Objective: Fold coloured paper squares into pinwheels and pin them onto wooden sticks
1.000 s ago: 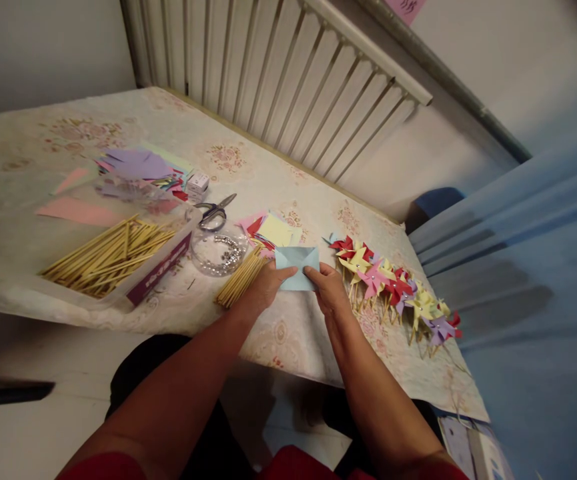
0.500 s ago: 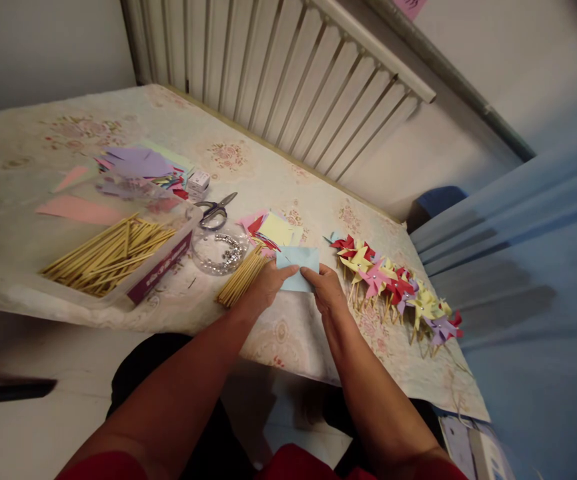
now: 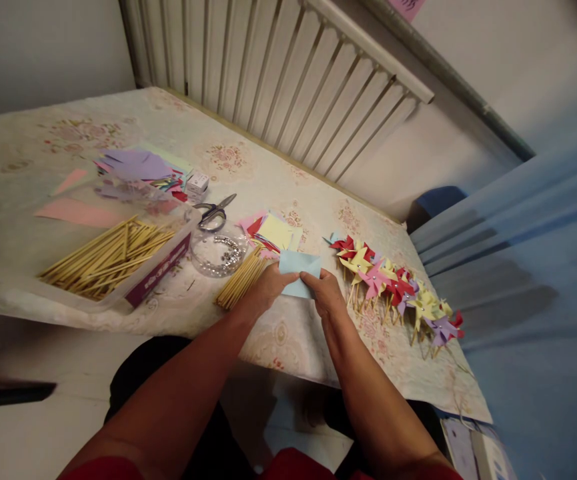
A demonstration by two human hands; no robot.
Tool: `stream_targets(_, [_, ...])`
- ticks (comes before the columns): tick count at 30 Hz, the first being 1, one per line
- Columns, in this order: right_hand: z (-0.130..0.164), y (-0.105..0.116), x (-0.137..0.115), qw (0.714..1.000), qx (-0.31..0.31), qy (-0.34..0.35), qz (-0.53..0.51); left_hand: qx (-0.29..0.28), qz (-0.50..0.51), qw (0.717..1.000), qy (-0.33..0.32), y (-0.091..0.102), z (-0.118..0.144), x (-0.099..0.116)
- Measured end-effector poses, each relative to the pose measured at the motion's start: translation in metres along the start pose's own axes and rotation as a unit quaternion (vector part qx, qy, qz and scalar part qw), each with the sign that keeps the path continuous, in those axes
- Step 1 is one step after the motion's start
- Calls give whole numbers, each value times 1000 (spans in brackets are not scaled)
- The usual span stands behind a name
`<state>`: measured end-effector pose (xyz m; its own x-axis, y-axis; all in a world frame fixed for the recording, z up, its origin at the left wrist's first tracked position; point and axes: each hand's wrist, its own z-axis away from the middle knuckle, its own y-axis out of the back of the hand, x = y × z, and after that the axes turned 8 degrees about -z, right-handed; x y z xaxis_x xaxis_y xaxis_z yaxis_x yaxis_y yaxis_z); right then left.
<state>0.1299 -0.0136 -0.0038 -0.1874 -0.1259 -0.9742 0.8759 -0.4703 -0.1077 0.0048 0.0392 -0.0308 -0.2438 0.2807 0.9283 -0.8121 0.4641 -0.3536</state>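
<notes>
Both hands met on a small light-blue square of folded paper [image 3: 299, 272], which lay on the floral-patterned tablecloth [image 3: 288, 180] close to the table's near edge. The left hand [image 3: 268, 288] pressed on the paper's left side with thumb and fingertips closed against it, and the right hand [image 3: 327, 295] pinched its right lower corner, knuckles up. The two forearms ran up from the person's lap and converged in a narrow V, wrists low over the cloth.

Just left of the left hand lay a loose bundle of thin yellow wooden sticks [image 3: 241, 277], nearly touching the wrist. Just beyond the paper sat a small pile of yellow, pink and red paper squares [image 3: 272, 231]. To the right, close to the right hand, a row of finished red, yellow, pink and purple paper pinwheels [image 3: 393, 287] stretched along the cloth toward the table's right edge. Farther left stood a clear round dish of silver beads [image 3: 218, 252], grey-handled scissors [image 3: 214, 212], and a clear plastic tray of more sticks [image 3: 113, 257]. Bare cloth showed between the hands and the near edge.
</notes>
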Motion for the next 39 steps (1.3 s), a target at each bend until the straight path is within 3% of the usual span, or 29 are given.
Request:
stream_targets(5, [2,-1,-1,1000,10,-1,-1,22,-42,999,11,2,-4,-8])
stream_targets(11, [4,0,0,1000,22,5,8,2,-17,1000,9,3,-7,-15])
stream_targets(39, [4,5,10,1000,21,13,8,1,-24,1000,19,-1,-1,-6])
